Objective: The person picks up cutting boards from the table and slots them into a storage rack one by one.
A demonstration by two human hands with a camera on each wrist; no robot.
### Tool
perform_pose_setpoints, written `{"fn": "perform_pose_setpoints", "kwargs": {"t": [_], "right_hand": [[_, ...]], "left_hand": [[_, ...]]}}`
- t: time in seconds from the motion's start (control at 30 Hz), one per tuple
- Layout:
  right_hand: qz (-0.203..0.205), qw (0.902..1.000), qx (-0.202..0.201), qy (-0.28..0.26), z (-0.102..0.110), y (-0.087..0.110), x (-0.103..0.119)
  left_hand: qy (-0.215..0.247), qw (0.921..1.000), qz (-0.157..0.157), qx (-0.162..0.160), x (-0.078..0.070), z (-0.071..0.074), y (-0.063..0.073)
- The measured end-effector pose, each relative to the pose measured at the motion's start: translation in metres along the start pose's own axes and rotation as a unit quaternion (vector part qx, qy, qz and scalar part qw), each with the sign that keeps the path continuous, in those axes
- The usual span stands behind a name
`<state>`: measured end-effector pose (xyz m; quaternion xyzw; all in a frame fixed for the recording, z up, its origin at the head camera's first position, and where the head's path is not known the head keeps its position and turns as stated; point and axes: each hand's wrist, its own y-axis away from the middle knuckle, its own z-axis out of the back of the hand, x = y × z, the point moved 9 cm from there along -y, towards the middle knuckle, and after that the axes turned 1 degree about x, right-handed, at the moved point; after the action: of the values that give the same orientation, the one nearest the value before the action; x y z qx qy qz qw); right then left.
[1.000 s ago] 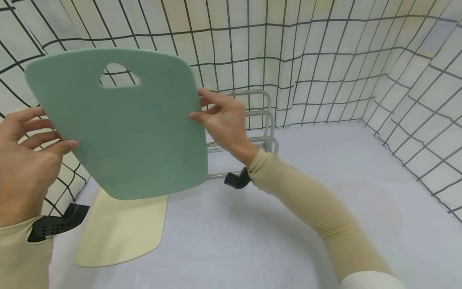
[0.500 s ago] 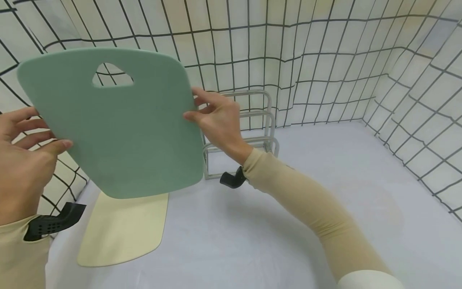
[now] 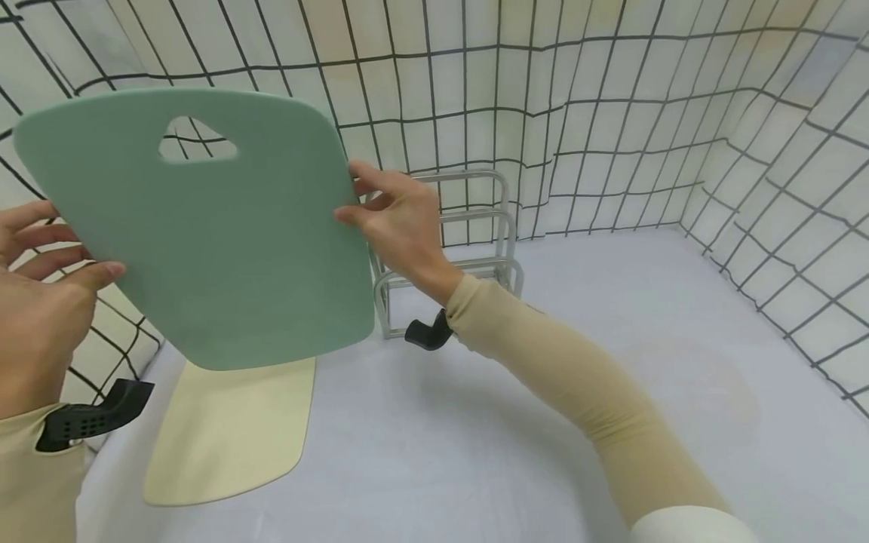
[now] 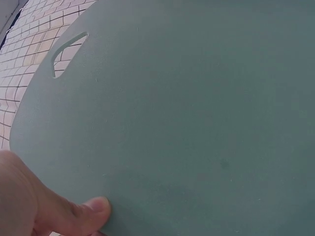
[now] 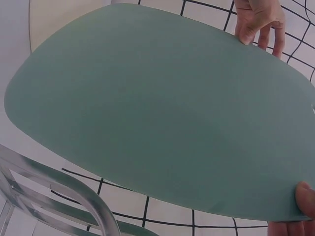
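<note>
A mint-green cutting board (image 3: 231,249) with a handle hole in its upper part is held up, tilted, between both hands. My left hand (image 3: 41,302) pinches its left edge, with the thumb on the near face and the fingers at the edge. On the opposite edge my right hand (image 3: 407,222) pinches it between thumb and fingers. In the left wrist view the board (image 4: 187,108) fills most of the picture, the left thumb pressed on it. Beneath it a cream cutting board (image 3: 237,437) lies flat, its upper part hidden by the green one.
Behind my right hand stands a silver wire rack (image 3: 468,175) with several upright loops, partly hidden by the green board and right arm. A white surface (image 3: 475,452) spreads underneath. Grid-patterned cloth walls (image 3: 611,151) enclose the back and sides.
Both hands have shifted slightly left, carrying the green cutting board with them, so more of the rack shows. The cream board lies where it was.
</note>
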<state>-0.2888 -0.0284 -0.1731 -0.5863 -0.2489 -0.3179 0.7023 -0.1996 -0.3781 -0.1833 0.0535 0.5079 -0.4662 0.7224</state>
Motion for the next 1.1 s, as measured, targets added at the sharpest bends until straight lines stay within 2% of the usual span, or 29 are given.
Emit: {"fn": "perform_pose_setpoints", "kwargs": {"t": [0.17,0.37,0.53,0.83,1.1], "right_hand": [[-0.006,1.0,0.004,-0.003,-0.004,-0.002,-0.002],[0.0,1.0,0.005,0.0,-0.007,-0.003,-0.004],[0.005,0.9999,0.005,0.013,-0.009,-0.006,-0.005],[-0.023,0.9992,0.021,0.023,-0.017,-0.014,-0.007],[-0.029,0.9984,0.027,0.041,-0.022,-0.019,-0.006]], "left_hand": [[-0.007,0.9999,0.004,-0.012,0.003,0.0,-0.004],[-0.003,0.9997,0.022,-0.003,0.007,-0.004,-0.006],[-0.017,0.9996,0.024,-0.004,0.007,-0.005,-0.008],[-0.034,0.9991,0.024,-0.009,0.008,-0.003,-0.009],[-0.024,0.9993,0.028,-0.006,0.01,-0.003,-0.012]]}}
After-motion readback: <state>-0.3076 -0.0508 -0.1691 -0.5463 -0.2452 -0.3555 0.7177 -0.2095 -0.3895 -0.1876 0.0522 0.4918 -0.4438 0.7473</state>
